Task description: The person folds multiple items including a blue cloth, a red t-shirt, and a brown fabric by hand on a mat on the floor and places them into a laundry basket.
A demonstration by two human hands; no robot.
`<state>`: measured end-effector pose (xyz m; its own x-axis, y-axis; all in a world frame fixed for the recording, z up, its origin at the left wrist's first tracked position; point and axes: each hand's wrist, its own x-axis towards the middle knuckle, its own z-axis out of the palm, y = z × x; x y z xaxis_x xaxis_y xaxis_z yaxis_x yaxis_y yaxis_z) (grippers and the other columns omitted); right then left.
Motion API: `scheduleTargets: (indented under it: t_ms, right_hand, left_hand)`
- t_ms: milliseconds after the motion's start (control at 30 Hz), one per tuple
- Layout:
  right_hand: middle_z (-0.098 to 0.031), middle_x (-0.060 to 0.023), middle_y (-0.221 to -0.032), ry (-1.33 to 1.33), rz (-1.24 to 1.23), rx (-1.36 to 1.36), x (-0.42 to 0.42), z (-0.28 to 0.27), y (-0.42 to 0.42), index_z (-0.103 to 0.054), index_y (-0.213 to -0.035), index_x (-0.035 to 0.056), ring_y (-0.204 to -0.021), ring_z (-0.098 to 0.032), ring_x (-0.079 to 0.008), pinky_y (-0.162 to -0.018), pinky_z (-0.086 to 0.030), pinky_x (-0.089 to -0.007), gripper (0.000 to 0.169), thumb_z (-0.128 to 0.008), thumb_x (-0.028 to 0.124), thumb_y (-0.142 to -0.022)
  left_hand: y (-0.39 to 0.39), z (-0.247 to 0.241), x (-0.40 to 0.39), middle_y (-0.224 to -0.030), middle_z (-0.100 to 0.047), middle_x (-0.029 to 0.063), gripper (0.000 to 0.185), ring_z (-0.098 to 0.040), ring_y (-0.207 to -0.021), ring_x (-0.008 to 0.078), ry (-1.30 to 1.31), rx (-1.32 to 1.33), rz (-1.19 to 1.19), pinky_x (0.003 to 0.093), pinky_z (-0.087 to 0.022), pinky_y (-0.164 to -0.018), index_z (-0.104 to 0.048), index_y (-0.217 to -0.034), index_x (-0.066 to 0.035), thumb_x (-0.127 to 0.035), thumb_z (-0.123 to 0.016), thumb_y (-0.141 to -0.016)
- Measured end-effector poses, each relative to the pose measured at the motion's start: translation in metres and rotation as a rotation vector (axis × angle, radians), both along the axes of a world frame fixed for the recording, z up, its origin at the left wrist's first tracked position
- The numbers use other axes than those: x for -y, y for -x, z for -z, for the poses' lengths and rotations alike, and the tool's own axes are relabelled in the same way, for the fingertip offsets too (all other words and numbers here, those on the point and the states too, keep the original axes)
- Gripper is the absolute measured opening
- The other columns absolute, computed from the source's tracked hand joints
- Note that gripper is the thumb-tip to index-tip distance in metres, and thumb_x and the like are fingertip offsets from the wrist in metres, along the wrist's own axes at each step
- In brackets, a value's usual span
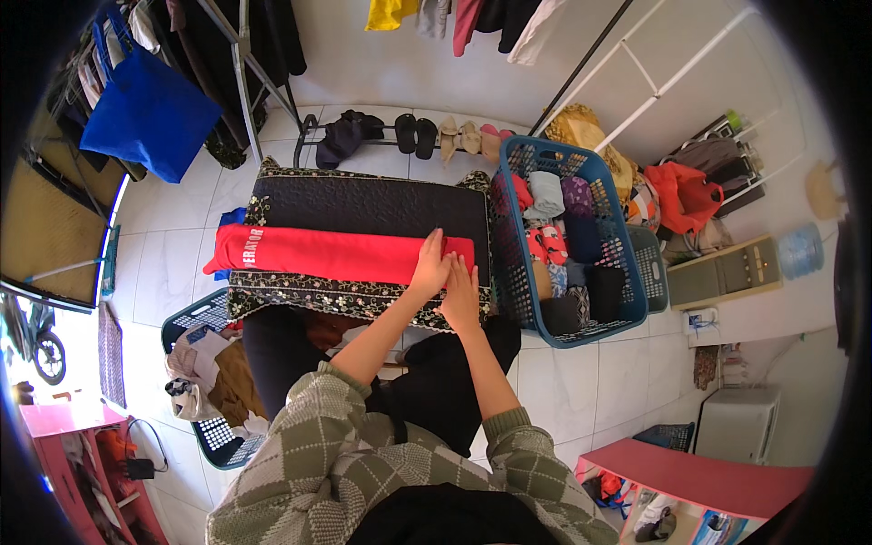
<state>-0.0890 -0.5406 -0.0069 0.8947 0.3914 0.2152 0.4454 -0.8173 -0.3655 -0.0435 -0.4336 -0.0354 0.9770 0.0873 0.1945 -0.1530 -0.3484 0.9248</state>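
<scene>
A red garment [334,253], folded into a long flat strip with white lettering near its left end, lies across a black quilted cloth [354,201] with a floral border. The cloth covers a low table or stand in front of me. My left hand [430,267] lies flat on the strip towards its right end. Just right of it, my right hand [461,293] rests on the same end, fingertips on the red fabric. The two hands touch or overlap at the fingers. Neither is seen to grip the fabric.
At the right stands a blue plastic laundry basket [637,293] with several rolled clothes. Another basket [204,310] at the left holds loose clothes. Behind the table is a low shoe rack [306,153]. A blue bag [150,112] hangs from a clothes rack [242,48].
</scene>
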Motion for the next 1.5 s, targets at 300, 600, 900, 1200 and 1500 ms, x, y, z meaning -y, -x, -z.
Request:
scheduleTargets:
  t_ms: [300,600,900,1200,1500]
  right_hand:
    - [-0.047,-0.0229,-0.132,-0.589,0.172,-0.088,0.032,0.021,-0.036,-0.045,-0.129,0.0001,-0.123,-0.045,-0.0349,-0.106,-0.034,-0.0403,0.046,-0.044,-0.003,-0.083]
    - [-0.058,-0.0258,-0.11,-0.323,0.611,-0.276,0.024,0.026,-0.037,-0.055,-0.12,-0.0013,-0.106,-0.055,-0.0391,-0.093,-0.042,-0.044,0.051,-0.064,0.025,-0.077]
    - [-0.063,-0.0204,-0.1,-0.583,0.656,-0.169,0.089,0.022,-0.029,-0.066,-0.105,0.0026,-0.093,-0.062,-0.0315,-0.084,-0.048,-0.0381,0.037,-0.068,0.019,-0.071]
    - [-0.06,-0.0187,-0.109,-0.477,0.444,0.092,0.005,-0.029,0.001,-0.059,-0.114,0.0012,-0.102,-0.058,-0.034,-0.088,-0.045,-0.0409,0.037,-0.065,0.015,-0.08]
    - [-0.031,-0.02,-0.145,-0.105,0.184,0.113,-0.019,-0.006,0.022,-0.033,-0.138,-0.0004,-0.135,-0.027,-0.0378,-0.108,-0.026,-0.0507,0.074,-0.063,0.007,-0.071]
  left_hand:
    - [0.016,-0.006,0.001,-0.153,-0.015,0.0154,0.063,-0.01,-0.143,0.0284,-0.8,0.066,0.281,0.0596,-0.004,-0.11,-0.022,-0.146,-0.009,-0.039,-0.037,-0.094]
    - [0.027,0.001,0.01,-0.149,-0.018,0.0251,0.07,-0.018,-0.14,0.0346,-0.79,0.126,0.136,0.06,-0.009,-0.109,-0.021,-0.145,-0.005,-0.036,-0.046,-0.088]
    - [0.036,-0.018,0.06,-0.151,-0.009,0.0239,0.072,-0.009,-0.142,0.0338,-0.541,-0.014,0.34,0.0597,-0.002,-0.109,-0.01,-0.146,-0.001,-0.036,-0.04,-0.091]
    - [0.015,-0.005,0.023,-0.148,-0.027,0.015,0.065,-0.026,-0.137,0.0243,0.683,-0.394,0.473,0.0374,-0.014,-0.113,-0.015,-0.146,0.001,-0.036,-0.032,-0.095]
    - [-0.019,0.005,-0.001,-0.137,-0.043,0.0221,0.049,-0.037,-0.131,0.0274,0.544,-0.267,0.182,0.0335,-0.029,-0.107,-0.035,-0.137,0.004,-0.02,-0.04,-0.095]
